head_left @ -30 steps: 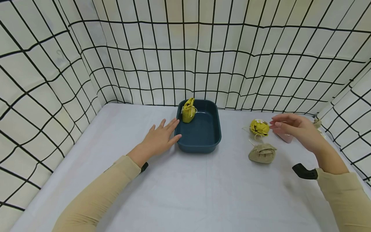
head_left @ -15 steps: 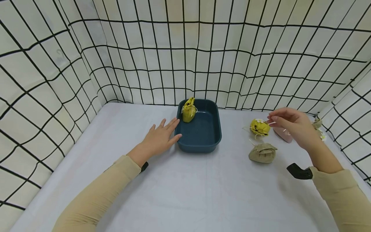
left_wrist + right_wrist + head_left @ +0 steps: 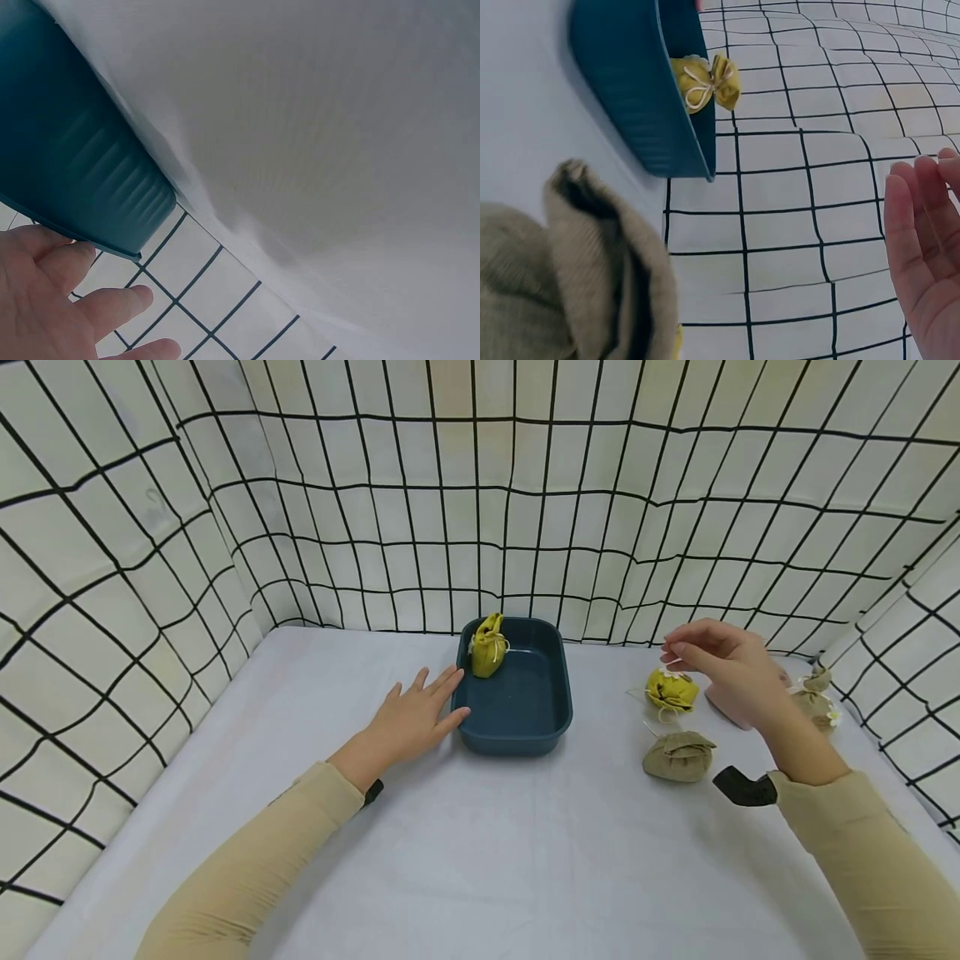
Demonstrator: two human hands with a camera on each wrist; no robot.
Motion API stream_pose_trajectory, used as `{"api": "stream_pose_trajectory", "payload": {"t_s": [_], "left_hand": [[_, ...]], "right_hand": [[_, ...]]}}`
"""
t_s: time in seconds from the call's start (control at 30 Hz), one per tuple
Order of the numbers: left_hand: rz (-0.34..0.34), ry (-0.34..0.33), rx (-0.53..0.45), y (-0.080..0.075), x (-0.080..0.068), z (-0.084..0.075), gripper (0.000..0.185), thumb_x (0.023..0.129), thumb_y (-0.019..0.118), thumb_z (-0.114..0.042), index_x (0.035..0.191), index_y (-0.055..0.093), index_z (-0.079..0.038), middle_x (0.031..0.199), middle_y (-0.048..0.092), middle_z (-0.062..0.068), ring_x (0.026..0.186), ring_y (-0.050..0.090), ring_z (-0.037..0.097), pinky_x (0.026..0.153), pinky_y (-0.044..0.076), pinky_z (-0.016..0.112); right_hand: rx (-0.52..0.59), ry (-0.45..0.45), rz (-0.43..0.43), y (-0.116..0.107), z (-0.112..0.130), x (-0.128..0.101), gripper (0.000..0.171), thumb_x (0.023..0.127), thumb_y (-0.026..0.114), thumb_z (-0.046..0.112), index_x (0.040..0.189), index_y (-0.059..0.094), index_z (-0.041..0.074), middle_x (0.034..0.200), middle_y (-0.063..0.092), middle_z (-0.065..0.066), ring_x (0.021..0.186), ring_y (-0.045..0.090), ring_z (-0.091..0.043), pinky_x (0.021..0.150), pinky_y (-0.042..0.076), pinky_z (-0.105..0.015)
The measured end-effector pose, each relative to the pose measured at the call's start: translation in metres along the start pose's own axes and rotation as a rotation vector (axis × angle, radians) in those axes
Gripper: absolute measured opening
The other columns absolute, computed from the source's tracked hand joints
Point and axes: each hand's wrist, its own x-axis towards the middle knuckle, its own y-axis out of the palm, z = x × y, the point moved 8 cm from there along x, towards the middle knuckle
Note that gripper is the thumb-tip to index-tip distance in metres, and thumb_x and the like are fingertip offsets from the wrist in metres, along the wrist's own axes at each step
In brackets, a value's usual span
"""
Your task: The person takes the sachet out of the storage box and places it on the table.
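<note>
My left hand (image 3: pixel 408 718) rests with spread, straight fingers at the left rim of a dark blue plastic basin (image 3: pixel 517 745). The left wrist view shows its fingertips touching that rim from outside. Inside the basin, at the back left, stands a yellow drawstring pouch (image 3: pixel 488 650). Over on the right, my right hand (image 3: pixel 723 664) hovers with nothing in it, fingers loosely bent. Beneath its fingertips lies a second yellow pouch (image 3: pixel 672 692) with a white flower. A pink pouch (image 3: pixel 726 703) is partly hidden under the palm. Nearer me sits a beige pouch (image 3: pixel 680 757), large in the right wrist view.
Another beige pouch (image 3: pixel 816 703) with white flowers stands at the far right, partly behind my right wrist. A white cloth (image 3: pixel 480 852) covers the table. White walls with a black grid (image 3: pixel 555 518) enclose the back and both sides.
My right hand has moved left and up, from over the pink pouch to above the yellow one, uncovering the far-right beige pouch. My left hand and the basin have stayed put.
</note>
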Motion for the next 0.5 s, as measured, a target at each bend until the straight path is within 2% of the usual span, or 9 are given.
{"api": "stream_pose_trajectory", "payload": {"t_s": [0.17,0.3,0.5], "left_hand": [[-0.004,0.002,0.0,0.001,0.0,0.001,0.073,0.108,0.04,-0.055,0.166,0.017,-0.017,0.17,0.017,0.002,0.153,0.015,0.043,0.115,0.018,0.071],[-0.004,0.002,0.007,0.001,0.001,0.002,0.073,0.108,0.04,-0.055,0.166,0.017,-0.016,0.17,0.017,0.003,0.153,0.015,0.043,0.115,0.018,0.071],[0.01,-0.002,0.003,0.0,0.001,0.0,0.074,0.108,0.041,-0.055,0.166,0.017,-0.016,0.17,0.017,0.002,0.153,0.014,0.043,0.115,0.017,0.071]], "right_hand": [[0.076,0.026,0.008,0.01,0.001,0.01,0.013,0.103,0.062,0.006,0.112,0.071,0.003,0.106,0.072,-0.001,0.096,0.069,-0.012,0.084,0.057,-0.022],[0.032,0.059,0.01,0.018,0.001,0.018,0.013,0.104,0.062,0.01,0.113,0.071,0.006,0.105,0.072,0.0,0.097,0.069,-0.014,0.084,0.057,-0.022],[-0.013,0.064,0.004,0.029,0.005,0.034,0.016,0.105,0.061,0.011,0.115,0.07,0.001,0.104,0.072,0.0,0.095,0.07,-0.016,0.082,0.058,-0.025]]}}
